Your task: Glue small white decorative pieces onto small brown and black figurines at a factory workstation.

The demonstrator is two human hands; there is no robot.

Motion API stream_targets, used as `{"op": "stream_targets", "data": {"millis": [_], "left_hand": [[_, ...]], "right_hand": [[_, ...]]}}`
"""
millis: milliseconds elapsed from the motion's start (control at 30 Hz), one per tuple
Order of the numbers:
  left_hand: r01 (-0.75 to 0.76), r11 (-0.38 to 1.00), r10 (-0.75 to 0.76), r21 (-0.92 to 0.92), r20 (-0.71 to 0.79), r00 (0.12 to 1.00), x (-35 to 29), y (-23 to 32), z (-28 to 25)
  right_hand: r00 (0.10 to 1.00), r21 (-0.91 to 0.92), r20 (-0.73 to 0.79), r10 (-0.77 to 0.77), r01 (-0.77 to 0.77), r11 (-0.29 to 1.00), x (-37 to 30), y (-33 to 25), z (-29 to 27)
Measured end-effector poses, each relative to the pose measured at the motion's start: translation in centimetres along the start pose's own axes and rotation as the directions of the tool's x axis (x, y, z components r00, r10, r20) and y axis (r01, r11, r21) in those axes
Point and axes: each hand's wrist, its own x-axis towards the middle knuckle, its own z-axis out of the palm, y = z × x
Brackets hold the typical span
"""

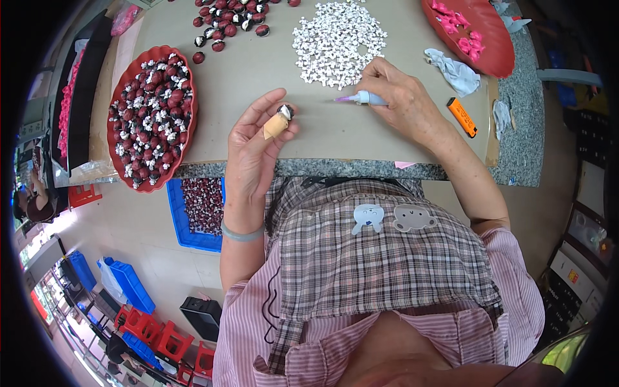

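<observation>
My left hand (246, 143) is raised over the table's near edge, its thumb and fingers closed on a small dark ball with a white piece on it (285, 111). A tan covering (276, 126) wraps the thumb tip. In my right hand (406, 100) is a small glue bottle (369, 98) with a thin purple nozzle, pointing left toward the ball but apart from it. Just beyond the bottle lies a spread of small white pieces (338, 42). Farther left are loose dark red and black balls (230, 29).
A red scalloped tray (191, 116) at left holds many balls with white pieces. Another red tray (500, 55) carries pink pieces. An orange lighter (462, 117) and crumpled cloth (454, 72) lie at right. Below the table's left side sits a blue bin (175, 219) of balls.
</observation>
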Motion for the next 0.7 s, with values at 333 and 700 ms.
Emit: {"op": "stream_targets", "data": {"millis": [333, 700], "left_hand": [[0.003, 1.000, -0.002, 0.024, -0.037, 0.999, 0.1, 0.2, 0.5], [-0.033, 0.996, 0.040, 0.078, -0.094, 0.995, 0.2, -0.3, -2.0]], "right_hand": [[0.999, 0.130, 0.045, -0.025, 0.019, 0.991, 0.1, 0.8, -1.3], [0.945, 0.019, 0.155, -0.286, 0.287, 0.958, 0.0, 1.2, -1.3]]}}
